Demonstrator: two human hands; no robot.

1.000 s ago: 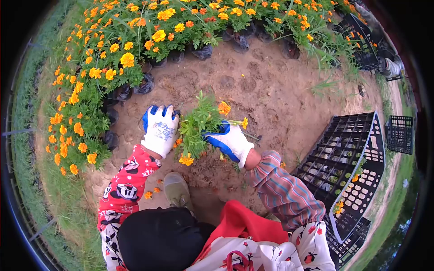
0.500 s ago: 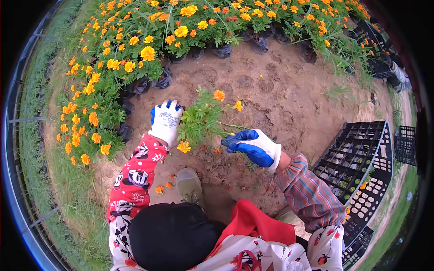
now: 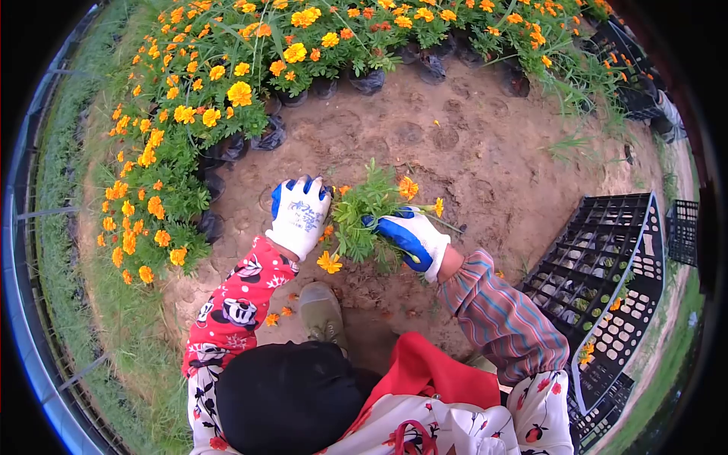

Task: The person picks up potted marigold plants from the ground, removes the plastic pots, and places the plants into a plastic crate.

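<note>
A marigold plant [image 3: 360,216] with green leaves and a few orange and yellow blooms is held up between my hands, above the soil. My left hand [image 3: 300,214], in a white and blue glove, is closed at the plant's left side; its dark pot is mostly hidden under the fingers. My right hand [image 3: 413,241], gloved the same way, has its fingers closed in the foliage on the right side, around stems. One yellow bloom [image 3: 329,262] hangs below, between the hands.
Potted marigolds [image 3: 182,114] in black bags curve along the left and top. Black plastic crates [image 3: 584,258] stand at the right, with another crate [image 3: 682,231] beyond. Brown soil [image 3: 485,174] lies ahead. My shoe [image 3: 321,315] is below, and a person's foot [image 3: 670,121] shows at far right.
My left hand has moved right and slightly down with the plant. My right hand has moved left into the foliage, and its fingers have closed around stems.
</note>
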